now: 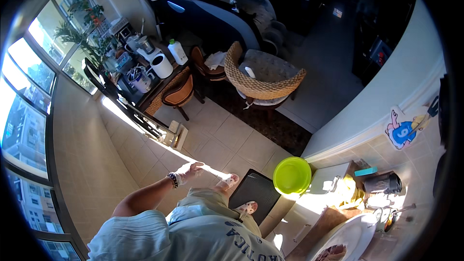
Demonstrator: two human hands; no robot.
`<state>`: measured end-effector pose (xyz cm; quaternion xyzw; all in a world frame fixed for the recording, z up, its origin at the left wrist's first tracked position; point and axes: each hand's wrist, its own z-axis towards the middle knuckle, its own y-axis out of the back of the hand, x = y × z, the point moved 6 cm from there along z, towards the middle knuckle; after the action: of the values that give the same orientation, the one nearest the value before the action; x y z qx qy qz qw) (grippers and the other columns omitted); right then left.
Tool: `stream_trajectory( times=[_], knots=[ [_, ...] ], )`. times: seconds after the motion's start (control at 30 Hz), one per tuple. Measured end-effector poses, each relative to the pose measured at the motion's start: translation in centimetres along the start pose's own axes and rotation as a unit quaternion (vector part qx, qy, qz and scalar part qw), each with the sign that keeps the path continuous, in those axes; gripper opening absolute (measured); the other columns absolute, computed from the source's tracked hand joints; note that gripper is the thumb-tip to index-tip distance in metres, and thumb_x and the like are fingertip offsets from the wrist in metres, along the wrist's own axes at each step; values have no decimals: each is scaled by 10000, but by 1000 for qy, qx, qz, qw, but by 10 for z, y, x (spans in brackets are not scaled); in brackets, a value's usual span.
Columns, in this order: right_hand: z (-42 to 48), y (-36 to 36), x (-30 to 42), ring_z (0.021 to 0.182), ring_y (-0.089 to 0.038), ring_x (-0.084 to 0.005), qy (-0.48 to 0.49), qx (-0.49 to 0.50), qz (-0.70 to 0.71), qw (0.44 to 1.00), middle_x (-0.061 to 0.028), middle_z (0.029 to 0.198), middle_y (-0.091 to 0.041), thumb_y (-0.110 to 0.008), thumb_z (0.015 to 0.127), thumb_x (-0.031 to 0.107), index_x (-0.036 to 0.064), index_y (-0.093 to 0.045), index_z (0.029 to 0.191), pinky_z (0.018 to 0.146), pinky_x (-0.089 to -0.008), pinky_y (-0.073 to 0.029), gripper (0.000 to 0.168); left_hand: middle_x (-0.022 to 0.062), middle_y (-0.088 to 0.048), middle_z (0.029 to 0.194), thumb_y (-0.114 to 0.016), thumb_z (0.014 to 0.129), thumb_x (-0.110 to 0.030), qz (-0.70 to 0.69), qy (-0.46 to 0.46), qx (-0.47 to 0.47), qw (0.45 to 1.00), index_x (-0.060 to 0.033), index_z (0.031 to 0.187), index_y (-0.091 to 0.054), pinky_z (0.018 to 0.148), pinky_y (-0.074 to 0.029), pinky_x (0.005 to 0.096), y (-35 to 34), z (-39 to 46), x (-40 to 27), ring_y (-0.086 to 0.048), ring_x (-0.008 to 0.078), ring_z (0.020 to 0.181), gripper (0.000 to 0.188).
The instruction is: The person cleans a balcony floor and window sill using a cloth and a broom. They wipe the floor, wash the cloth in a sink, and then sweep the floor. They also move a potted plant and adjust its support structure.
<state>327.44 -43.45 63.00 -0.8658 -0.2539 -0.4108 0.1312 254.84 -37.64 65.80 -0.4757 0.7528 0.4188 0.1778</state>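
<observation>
My left hand (190, 172) hangs low at my left side, above the sunlit tile floor (214, 145), with a dark beaded bracelet (174, 180) at the wrist. Its fingers curl partway, and glare hides whether anything thin lies in them. A bright strip of sunlight crosses the floor just beyond it. My right hand is out of view. Beneath me, one slippered foot (248, 207) is on a black mat (253, 192) and the other is beside its edge. To the right of the mat stands a lime-green plastic basin (293, 175).
At right, a counter carries a white washbasin (348, 237), a yellow cloth-like bundle (349, 194) and a dark container (382, 183). Ahead are a woven chair (261, 83), a cluttered table (148, 98) and a massage chair (214, 18). A glass door frame (127, 105) stands left.
</observation>
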Motion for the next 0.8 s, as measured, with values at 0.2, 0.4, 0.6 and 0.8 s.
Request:
stream_trajectory(
  times=[0.2, 0.4, 0.6, 0.8],
  knots=[
    [-96, -247, -18, 923, -490, -231, 21, 294, -241, 925, -125, 1062, -457, -457, 819, 341, 32, -375, 1240, 766, -353, -452, 528, 149, -584, 1118, -572, 854, -212, -103, 48, -89, 990, -44, 1255, -443, 879, -442, 294, 32, -80, 38, -561, 219, 1030, 454],
    [-211, -390, -72, 807, -547, -212, 48, 442, -363, 819, -128, 948, -535, -436, 854, 273, 15, -426, 1205, 718, -316, -468, 436, 171, -565, 1153, -601, 837, -196, -230, 65, -195, 951, -56, 1293, -396, 894, -445, 312, 127, -104, 104, -543, 232, 1080, 519],
    [-353, -492, -176, 692, -604, -193, 57, 519, -441, 730, -132, 833, -613, -414, 888, 204, -3, -476, 1170, 670, -279, -485, 356, 89, -595, 928, -641, 786, -125, -340, 92, -321, 879, -26, 1324, -328, 707, -483, 256, 270, -50, 230, -559, 142, 827, 631],
    [-480, -585, -267, 692, -615, -211, -55, 594, -451, 664, -145, 825, -634, -402, 899, 251, -15, -493, 1142, 693, -307, -481, 371, 123, -463, 1044, -684, 712, -80, -326, 13, -499, 803, -101, 1410, -78, 691, -426, 276, 383, 80, 342, -500, 176, 832, 925]
  ],
)
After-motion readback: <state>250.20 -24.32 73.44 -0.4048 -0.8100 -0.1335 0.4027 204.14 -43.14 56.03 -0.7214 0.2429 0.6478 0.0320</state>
